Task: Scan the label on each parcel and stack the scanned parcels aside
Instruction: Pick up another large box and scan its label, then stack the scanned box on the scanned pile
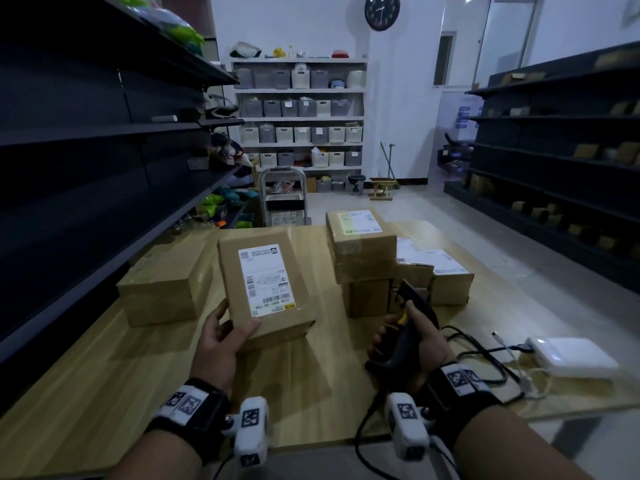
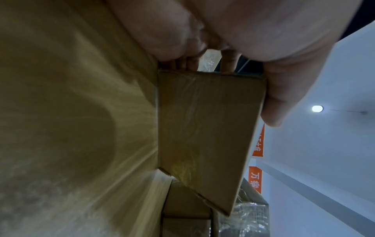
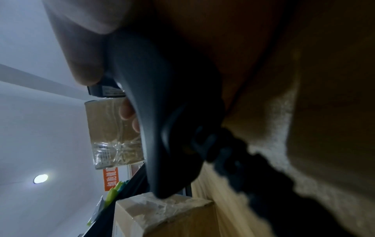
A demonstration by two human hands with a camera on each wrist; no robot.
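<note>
Wrist bands (image 1: 188, 405): black straps with square coded tags, nearest the camera at 6 o'clock, one on each forearm.
Left hand (image 1: 221, 336): at 7 o'clock, thumb on top and fingers beneath, gripping the near corner of the held parcel (image 1: 265, 282).
Held parcel: brown carton tilted up off the tabletop (image 1: 104, 368), white label (image 1: 266, 280) facing the camera; the left wrist view shows its underside (image 2: 205, 128) clear of the wood.
Right hand (image 1: 412, 337): at 5 o'clock, curled around the handle of the black scanner (image 1: 410, 306), forefinger on the yellow trigger; the scanner's head points toward 12 o'clock, its cable (image 1: 481, 351) trailing across the wood toward 4 o'clock.
Parcel pile (image 1: 377, 258): several taped cartons stacked at 1 o'clock, just beyond the scanner.
Single parcel (image 1: 162, 289): lying flat at 10 o'clock, beside the held one.
White box (image 1: 571, 356): at 3 o'clock near the tabletop's edge, cables plugged in.
Tabletop: light wood grain, dimly lit.
Room: dark metal shelving (image 1: 86, 150) along 9 o'clock and more (image 1: 561, 161) along 3 o'clock; white rack of storage bins (image 1: 301, 119) at 12 o'clock; round wall clock (image 1: 382, 11) above it; pale tiled floor (image 1: 426, 206).
</note>
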